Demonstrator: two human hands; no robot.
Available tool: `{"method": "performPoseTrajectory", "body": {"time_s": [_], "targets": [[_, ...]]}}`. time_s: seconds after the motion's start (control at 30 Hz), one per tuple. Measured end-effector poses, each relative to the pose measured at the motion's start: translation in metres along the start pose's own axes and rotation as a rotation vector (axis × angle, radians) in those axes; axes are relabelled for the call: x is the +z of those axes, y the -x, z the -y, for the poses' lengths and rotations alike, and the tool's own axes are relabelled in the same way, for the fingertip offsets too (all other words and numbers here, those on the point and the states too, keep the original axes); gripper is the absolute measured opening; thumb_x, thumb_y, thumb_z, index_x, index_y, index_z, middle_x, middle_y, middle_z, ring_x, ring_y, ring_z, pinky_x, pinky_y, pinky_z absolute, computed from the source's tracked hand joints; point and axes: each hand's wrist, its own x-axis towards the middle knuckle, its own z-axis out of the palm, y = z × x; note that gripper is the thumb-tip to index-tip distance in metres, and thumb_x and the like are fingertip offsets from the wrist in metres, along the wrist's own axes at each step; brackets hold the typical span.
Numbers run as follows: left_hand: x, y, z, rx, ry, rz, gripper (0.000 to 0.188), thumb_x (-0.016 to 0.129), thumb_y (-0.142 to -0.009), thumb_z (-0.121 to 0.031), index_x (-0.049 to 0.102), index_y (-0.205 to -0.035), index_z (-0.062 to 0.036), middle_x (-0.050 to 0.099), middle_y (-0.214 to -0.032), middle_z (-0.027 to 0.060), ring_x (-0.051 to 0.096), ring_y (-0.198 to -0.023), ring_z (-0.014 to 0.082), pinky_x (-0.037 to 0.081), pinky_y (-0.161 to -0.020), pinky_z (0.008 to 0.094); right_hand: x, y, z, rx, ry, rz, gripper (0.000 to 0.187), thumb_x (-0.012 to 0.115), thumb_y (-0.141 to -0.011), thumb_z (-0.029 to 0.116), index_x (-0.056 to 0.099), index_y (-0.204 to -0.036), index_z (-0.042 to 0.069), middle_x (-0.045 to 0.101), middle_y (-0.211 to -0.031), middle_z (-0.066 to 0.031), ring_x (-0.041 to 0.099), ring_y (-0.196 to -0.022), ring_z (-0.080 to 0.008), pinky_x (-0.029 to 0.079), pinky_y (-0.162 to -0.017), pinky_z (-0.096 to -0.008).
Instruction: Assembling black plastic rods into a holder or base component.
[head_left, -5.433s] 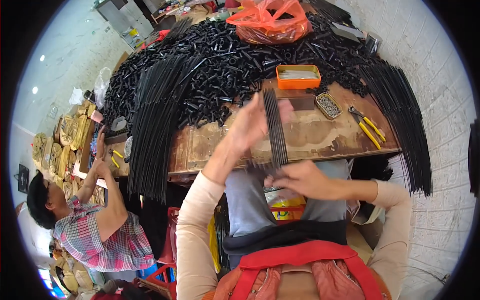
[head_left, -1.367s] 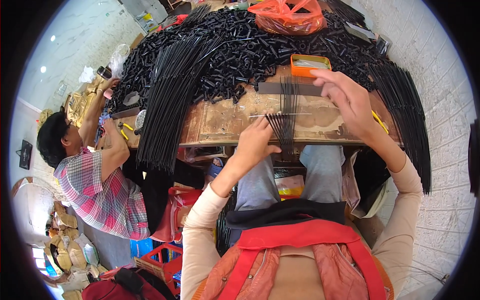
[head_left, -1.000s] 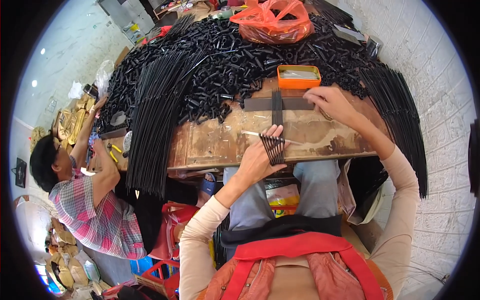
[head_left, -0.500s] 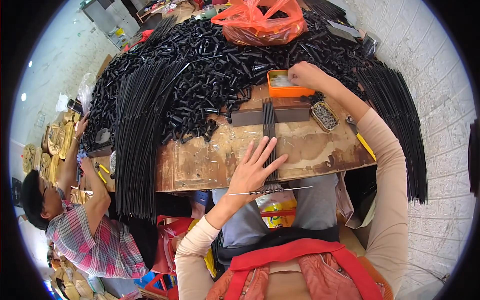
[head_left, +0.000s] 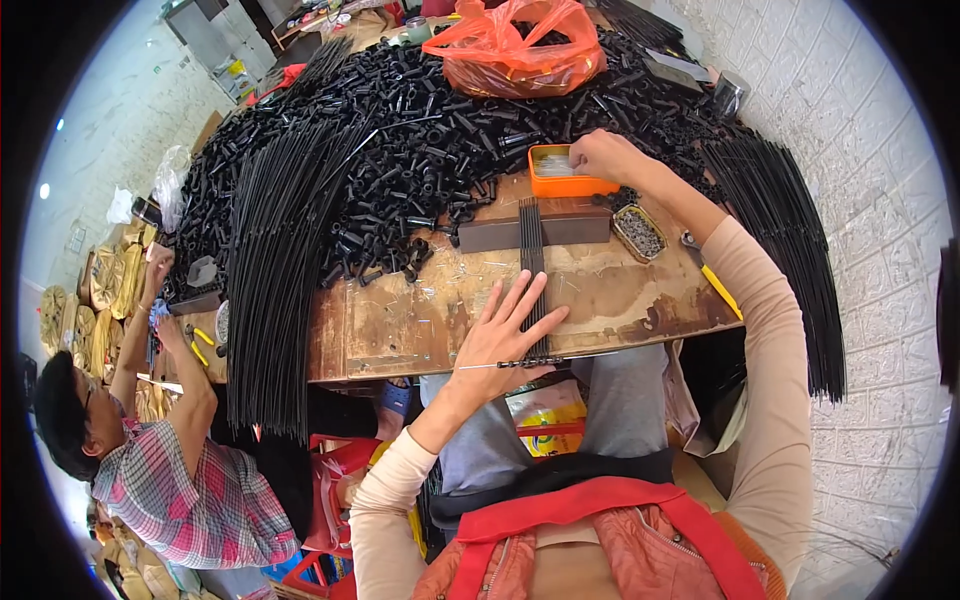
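Note:
My left hand [head_left: 508, 335] lies flat with spread fingers on a row of thin black rods [head_left: 531, 225]. The rods' far ends rest across a dark bar-shaped block [head_left: 583, 231] on the table. Just under that hand, at the table's front edge, a thin metal rod [head_left: 590, 357] with small dark pieces on it runs crosswise; how it is held is hidden. My right hand [head_left: 607, 156] reaches into an orange box [head_left: 570, 187] of fine whitish sticks [head_left: 553, 164]. Its fingers are pinched together at the box's right end, and what is between them cannot be made out.
Black tubular parts [head_left: 420, 150] are heaped across the wooden table [head_left: 390, 330]. Long black rods hang over its edge at left [head_left: 270, 290] and right [head_left: 785, 230]. A small tray of metal pieces [head_left: 640, 235], yellow-handled pliers [head_left: 722, 292] and a red bag [head_left: 520, 75] lie around. A co-worker [head_left: 180, 480] sits at left.
My right hand stays at the orange box, its fingers shifting slightly. The crosswise metal rod sits closer to the table edge. The co-worker's far hand has moved slightly.

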Motion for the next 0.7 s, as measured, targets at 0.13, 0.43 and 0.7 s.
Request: {"method": "performPoseTrajectory", "body": {"time_s": [0.13, 0.43, 0.7], "targets": [[0.001, -0.003, -0.001, 0.014, 0.014, -0.008, 0.079, 0.077, -0.071, -0.041, 0.047, -0.141, -0.0218, 0.023, -0.156, 0.0165, 0.022, -0.144, 0.0357, 0.022, -0.116, 0.051, -0.012, -0.002, -0.007, 0.035, -0.046, 0.064, 0.017, 0.064, -0.077, 0.013, 0.071, -0.09, 0.004, 0.069, -0.081, -0.0149, 0.068, -0.078, -0.0313, 0.053, -0.072, -0.0379], [0.0, -0.001, 0.0, 0.008, 0.016, -0.015, 0.079, 0.078, -0.07, -0.04, 0.047, -0.14, -0.0221, 0.024, -0.156, 0.0169, 0.023, -0.144, 0.036, 0.023, -0.116, 0.0506, -0.009, 0.002, 0.004, 0.024, 0.037, -0.052, 0.012, 0.061, -0.077, 0.013, 0.068, -0.082, 0.004, 0.068, -0.078, -0.0171, 0.066, -0.078, -0.0358, 0.053, -0.071, -0.0429], [0.001, 0.001, 0.0, -0.003, 0.012, -0.028, 0.079, 0.079, -0.069, -0.039, 0.047, -0.14, -0.0227, 0.024, -0.156, 0.017, 0.024, -0.144, 0.0358, 0.023, -0.116, 0.0498, 0.002, 0.057, 0.073, -0.227, -0.29, -0.175, 0.014, 0.058, -0.079, 0.003, 0.059, -0.094, 0.001, 0.059, -0.082, -0.0168, 0.06, -0.078, -0.0356, 0.05, -0.07, -0.0411]]}}
